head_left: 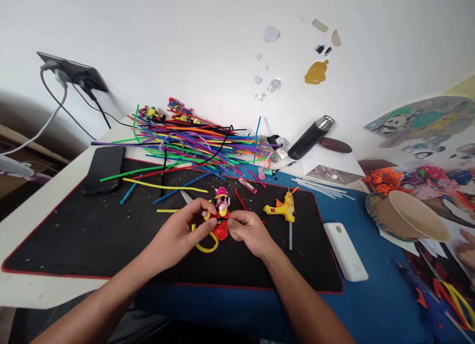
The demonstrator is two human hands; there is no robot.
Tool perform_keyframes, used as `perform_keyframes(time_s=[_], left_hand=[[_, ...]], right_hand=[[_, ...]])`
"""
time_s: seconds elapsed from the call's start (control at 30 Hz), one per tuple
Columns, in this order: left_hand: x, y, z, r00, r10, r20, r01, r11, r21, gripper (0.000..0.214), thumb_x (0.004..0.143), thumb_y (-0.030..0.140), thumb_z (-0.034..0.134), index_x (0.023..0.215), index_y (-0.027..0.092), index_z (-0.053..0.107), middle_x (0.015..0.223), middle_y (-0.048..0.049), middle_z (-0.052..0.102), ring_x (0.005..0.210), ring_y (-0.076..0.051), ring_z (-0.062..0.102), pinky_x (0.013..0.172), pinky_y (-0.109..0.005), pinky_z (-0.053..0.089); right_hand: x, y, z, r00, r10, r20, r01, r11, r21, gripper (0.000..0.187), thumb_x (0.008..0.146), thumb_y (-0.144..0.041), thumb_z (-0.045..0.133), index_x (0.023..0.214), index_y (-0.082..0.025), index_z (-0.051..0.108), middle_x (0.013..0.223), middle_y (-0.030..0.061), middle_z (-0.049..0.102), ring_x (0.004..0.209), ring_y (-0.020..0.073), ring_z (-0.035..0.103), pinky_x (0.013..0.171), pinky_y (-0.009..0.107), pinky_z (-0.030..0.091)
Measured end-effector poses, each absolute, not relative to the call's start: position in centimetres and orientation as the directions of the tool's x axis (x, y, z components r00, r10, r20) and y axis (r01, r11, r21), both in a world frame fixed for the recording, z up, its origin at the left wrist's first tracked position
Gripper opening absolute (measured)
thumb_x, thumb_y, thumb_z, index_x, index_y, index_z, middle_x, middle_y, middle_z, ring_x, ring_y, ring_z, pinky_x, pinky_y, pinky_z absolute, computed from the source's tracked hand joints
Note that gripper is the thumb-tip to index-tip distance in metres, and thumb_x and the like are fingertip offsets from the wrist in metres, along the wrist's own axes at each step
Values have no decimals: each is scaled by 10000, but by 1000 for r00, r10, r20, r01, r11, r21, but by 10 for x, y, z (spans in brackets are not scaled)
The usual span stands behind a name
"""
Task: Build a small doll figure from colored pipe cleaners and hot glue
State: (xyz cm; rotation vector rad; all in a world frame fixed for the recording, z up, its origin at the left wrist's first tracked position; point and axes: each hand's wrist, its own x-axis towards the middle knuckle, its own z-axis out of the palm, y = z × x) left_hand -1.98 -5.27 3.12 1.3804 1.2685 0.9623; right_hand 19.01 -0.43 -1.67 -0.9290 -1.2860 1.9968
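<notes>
Head view, from the left: a dark phone (105, 170) lies across the edge of the black mat (81, 230), and a yellow fuzzy stem (165, 185) reaches toward the middle. Next comes the left hand (181, 230), its thumb and forefinger pinching the near side of a small figure (221, 231). A curved yellow strip (212, 250) bends below those fingertips. The figure, pink-hatted above a red lower part, is between the two hands, over the middle of the mat; whether it touches the mat I cannot tell. It looks like wound fuzzy stem, so it should be very light, soft outside and springy, hardly slippery, with small parts that could bend or pull loose. The thick red part seems the safest hold, rather than the hat. The right hand (252, 231) closes thumb and fingers at its right side; farther right lies a yellow glue gun (285, 206).
</notes>
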Motion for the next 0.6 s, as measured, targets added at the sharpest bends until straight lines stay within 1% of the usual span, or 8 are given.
perform_keyframes(time_s=[0.17,0.3,0.47,0.6], left_hand=[[-19,-55,32,163,979,-119,111,101,989,316,978,525,659,1076,227,624,940,-23,660,827,-197,603,721,-311,484],[-15,-60,31,190,972,-136,82,122,989,328,955,481,715,1145,242,596,1018,-28,659,862,-201,634,731,-316,511],[-2,-65,27,98,992,-83,93,74,993,324,915,391,765,1148,253,587,1096,-33,638,956,-210,650,792,-327,565],[4,-69,26,76,996,-37,82,31,996,274,917,327,752,1131,259,595,1035,-9,655,886,-188,671,769,-311,566]], right_hand=[[191,-5,-17,-590,771,-239,-101,-365,-926,487,805,-628,839,761,-178,657,550,-96,329,489,71,228,496,277,158],[192,-5,-17,-580,775,-251,-101,-374,-922,503,782,-648,845,779,-175,674,546,-97,333,491,72,225,500,276,165],[192,-5,-21,-575,779,-251,-116,-381,-917,502,774,-641,854,793,-165,695,546,-95,351,483,67,234,490,273,167],[192,-6,-26,-562,792,-241,-158,-389,-908,473,783,-600,871,845,-150,740,574,-81,402,484,61,247,481,263,174]])
